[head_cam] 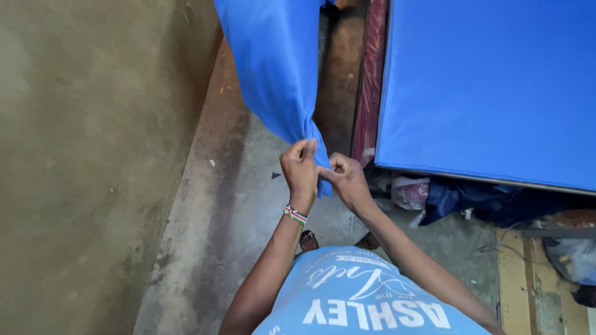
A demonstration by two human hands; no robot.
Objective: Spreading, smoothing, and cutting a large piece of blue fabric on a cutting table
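Both hands pinch the gathered lower end of a blue fabric cover (276, 68) – left hand (300, 169) fisted around the bunch, right hand (345, 180) nipping it just beside – so the cloth hangs taut above them, left of the blue mattress (490, 87).

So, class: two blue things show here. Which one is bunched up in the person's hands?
The hanging blue cloth, gathered to a twist gripped by the left hand and right hand. The other, a blue mattress, lies flat and untouched to the right.
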